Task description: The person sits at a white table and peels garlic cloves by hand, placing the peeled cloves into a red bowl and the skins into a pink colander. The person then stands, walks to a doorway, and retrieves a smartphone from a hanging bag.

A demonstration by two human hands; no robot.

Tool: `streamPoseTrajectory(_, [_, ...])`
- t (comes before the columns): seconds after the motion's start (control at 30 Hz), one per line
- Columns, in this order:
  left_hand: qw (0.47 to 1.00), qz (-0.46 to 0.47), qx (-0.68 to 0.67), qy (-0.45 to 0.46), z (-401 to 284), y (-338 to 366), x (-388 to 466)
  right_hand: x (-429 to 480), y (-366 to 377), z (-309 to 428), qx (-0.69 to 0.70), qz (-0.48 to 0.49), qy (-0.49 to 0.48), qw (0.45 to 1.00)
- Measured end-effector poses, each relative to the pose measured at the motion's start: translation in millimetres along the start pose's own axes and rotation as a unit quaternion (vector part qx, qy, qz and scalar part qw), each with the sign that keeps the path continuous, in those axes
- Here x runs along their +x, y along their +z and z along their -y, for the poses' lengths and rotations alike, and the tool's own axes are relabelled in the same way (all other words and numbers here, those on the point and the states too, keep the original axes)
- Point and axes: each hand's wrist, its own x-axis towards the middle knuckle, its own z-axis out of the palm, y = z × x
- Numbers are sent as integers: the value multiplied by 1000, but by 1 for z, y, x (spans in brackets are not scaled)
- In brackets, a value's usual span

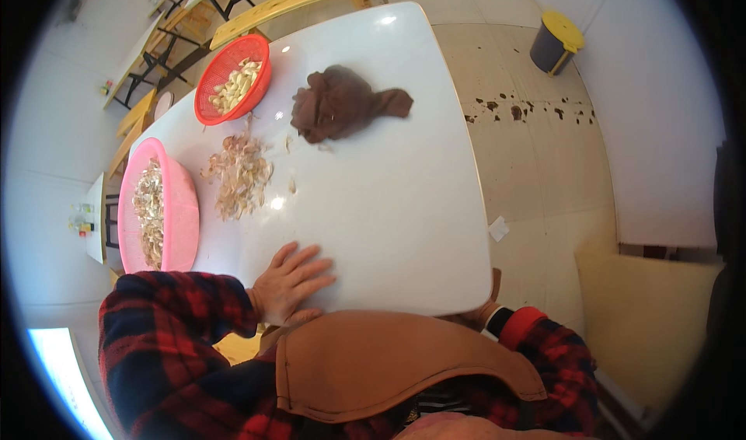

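My left hand (294,282) rests palm down near the front edge of the white table (379,224), fingers apart and holding nothing. Mostly hidden below the table's right front corner is my right hand (481,313); its fingers cannot be seen. Loose garlic skins (242,175) lie in a heap beyond my left hand. Behind them, a red plastic basket (265,84) holds peeled garlic cloves (236,87). A pink plastic basket (182,218) at the left contains garlic skins and possibly cloves (150,212). A crumpled brown cloth (338,105) lies towards the far side.
A brown apron (396,364) covers my front, close to the table edge. Wooden benches (303,3) and other tables stand beyond and to the left. On the tiled floor at the right are a bin with a yellow lid (562,32), dark patches (516,112) and a white scrap (499,229).
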Motion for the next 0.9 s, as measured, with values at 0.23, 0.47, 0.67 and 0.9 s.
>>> streamPoseTrajectory(0.23, [999,-13,-48,-17,5,1,0,-4,21,-79,234,102,150,955])
streamPoseTrajectory(0.47, [998,-24,-16,-47,-5,-4,0,4,-14,-40,250,24,346,904])
streamPoseTrajectory(0.67, [996,-68,38,-32,-4,1,-3,-27,-95,35,132,2,394,910])
streamPoseTrajectory(0.9, [984,-92,82,-131,-10,58,-10,-179,-139,35,158,-141,514,831])
